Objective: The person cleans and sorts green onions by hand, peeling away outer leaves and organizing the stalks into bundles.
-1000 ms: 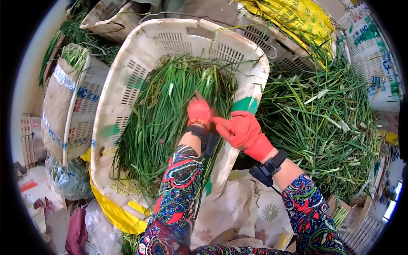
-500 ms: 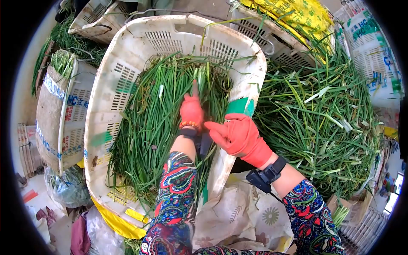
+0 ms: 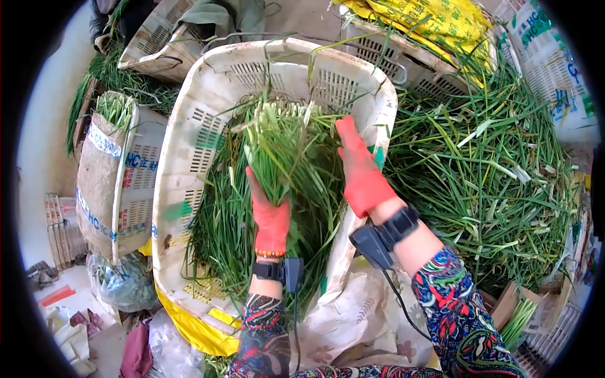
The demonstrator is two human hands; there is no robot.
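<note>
My left hand, in a red glove, is closed around a bunch of chives, its thumb along the left side and the pale cut ends pointing away from me. The bunch is lifted over more chives that lie in a white plastic crate. My right hand, also gloved in red, is open with fingers stretched out. It is just right of the bunch, by the crate's right wall, and holds nothing.
A large heap of loose green leaves lies right of the crate. Behind stands another crate with a yellow sack. On the left is a crate with a burlap cover. A person's hand shows at top left.
My left hand has come back toward me and raised a bunch of chives from the crate. My right hand has moved up and forward, its fingers now straightened. The view has shifted slightly.
</note>
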